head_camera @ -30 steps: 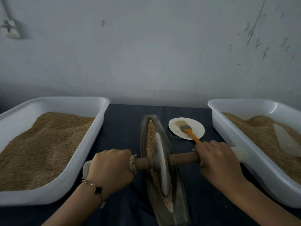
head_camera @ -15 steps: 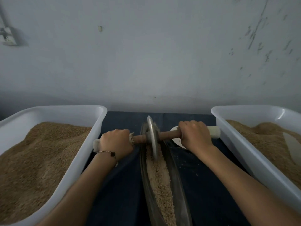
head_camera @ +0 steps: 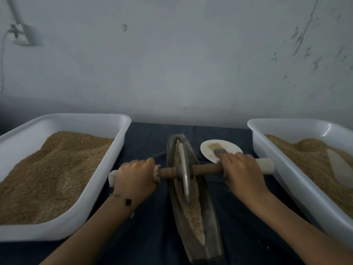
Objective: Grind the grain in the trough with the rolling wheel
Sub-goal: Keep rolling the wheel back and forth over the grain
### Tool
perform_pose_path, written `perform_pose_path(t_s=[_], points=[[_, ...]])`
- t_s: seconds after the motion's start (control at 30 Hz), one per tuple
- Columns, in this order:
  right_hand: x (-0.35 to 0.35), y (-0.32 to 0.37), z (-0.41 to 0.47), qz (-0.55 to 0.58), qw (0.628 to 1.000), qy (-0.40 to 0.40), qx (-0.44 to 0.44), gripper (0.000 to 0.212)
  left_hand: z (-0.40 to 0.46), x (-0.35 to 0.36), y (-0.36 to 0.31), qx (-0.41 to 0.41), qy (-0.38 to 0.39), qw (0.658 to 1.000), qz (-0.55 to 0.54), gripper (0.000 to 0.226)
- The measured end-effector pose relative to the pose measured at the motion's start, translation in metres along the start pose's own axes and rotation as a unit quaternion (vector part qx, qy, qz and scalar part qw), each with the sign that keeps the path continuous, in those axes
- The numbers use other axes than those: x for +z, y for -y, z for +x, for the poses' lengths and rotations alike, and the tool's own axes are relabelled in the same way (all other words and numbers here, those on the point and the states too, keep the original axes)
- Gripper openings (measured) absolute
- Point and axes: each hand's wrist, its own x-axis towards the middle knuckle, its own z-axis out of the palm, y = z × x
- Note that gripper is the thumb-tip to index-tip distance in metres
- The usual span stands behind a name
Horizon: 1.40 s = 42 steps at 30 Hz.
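Moved: since half a second before, we had drawn the wheel [head_camera: 185, 174] back from the trough's far end to about its middle.
Left hand [head_camera: 136, 178]: our fingers were curled tight round the axle's [head_camera: 207, 168] left end, its white cap [head_camera: 112, 178] showing just outside our knuckles; a bracelet [head_camera: 127, 201] sat on the wrist.
Right hand [head_camera: 241, 174]: our fingers were wrapped over the axle's right end, a white cap [head_camera: 265, 166] jutting beyond them.
Wheel: upright between our two fists, its rim down in the grain [head_camera: 192, 207].
Trough [head_camera: 211, 236]: it ran away from us between our hands, grain lying along its channel.
Plate [head_camera: 207, 150]: just beyond our right fingers, a brush [head_camera: 217, 149] lying on it.
Tubs: one [head_camera: 63, 121] outside our left fist, one [head_camera: 286, 178] outside our right, both heaped with grain; a pale scoop [head_camera: 340, 169] lay in the right one.
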Motion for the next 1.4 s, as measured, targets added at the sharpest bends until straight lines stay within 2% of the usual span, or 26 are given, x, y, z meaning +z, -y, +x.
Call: perform_pose_path(t_s=[0.1, 0.33, 0.4, 0.47, 0.5, 0.57, 0.63, 0.77, 0.87, 0.97, 1.1, 1.2, 1.3, 1.4], points=[[-0.008, -0.003, -0.035, 0.02, 1.0, -0.022, 0.004, 0.035, -0.026, -0.018, -0.014, 0.073, -0.08, 0.994, 0.011, 0.035], [-0.006, -0.01, -0.041, 0.041, 0.999, -0.011, -0.007, 0.038, -0.027, -0.02, -0.02, 0.075, -0.103, 0.992, 0.02, 0.041], [0.0, -0.011, -0.026, 0.03, 0.999, 0.016, -0.003, 0.034, -0.018, -0.01, -0.015, 0.067, -0.106, 0.992, 0.016, 0.042], [0.01, -0.013, -0.002, 0.003, 0.996, 0.087, 0.016, 0.024, -0.004, 0.0, -0.011, 0.052, -0.105, 0.993, 0.022, 0.039], [0.017, -0.016, 0.01, 0.011, 0.991, 0.127, 0.036, 0.023, 0.005, 0.003, -0.009, 0.039, -0.095, 0.994, 0.045, 0.035], [0.03, -0.021, 0.03, 0.04, 0.985, 0.153, 0.062, 0.018, 0.028, 0.008, -0.006, 0.005, -0.056, 0.994, 0.09, 0.026], [0.042, -0.024, 0.051, 0.043, 0.987, 0.138, 0.073, 0.006, 0.054, 0.011, -0.001, -0.029, -0.019, 0.996, 0.08, 0.022], [0.055, -0.028, 0.084, 0.0, 0.997, 0.057, 0.051, 0.013, 0.085, 0.016, 0.009, -0.092, 0.049, 0.994, 0.029, 0.027], [0.055, -0.025, 0.084, -0.02, 0.999, 0.018, 0.037, 0.016, 0.079, 0.019, 0.011, -0.105, 0.048, 0.993, 0.03, 0.027], [0.042, -0.016, 0.057, -0.012, 0.999, 0.004, 0.036, 0.01, 0.058, 0.019, 0.006, -0.076, 0.041, 0.996, 0.04, 0.027], [0.015, -0.007, 0.005, 0.016, 1.0, -0.018, 0.018, 0.025, 0.02, 0.001, -0.002, -0.044, 0.049, 0.997, 0.051, 0.031], [-0.005, -0.01, -0.029, 0.031, 0.999, -0.017, -0.002, 0.034, -0.013, -0.016, -0.013, 0.015, 0.006, 0.997, 0.08, 0.039], [-0.016, -0.015, -0.047, 0.034, 0.999, -0.011, -0.016, 0.036, -0.032, -0.03, -0.02, 0.066, -0.043, 0.996, 0.029, 0.043], [-0.015, -0.016, -0.044, 0.041, 0.999, -0.009, -0.03, 0.037, -0.027, -0.027, -0.017, 0.054, -0.015, 0.998, 0.013, 0.038]])
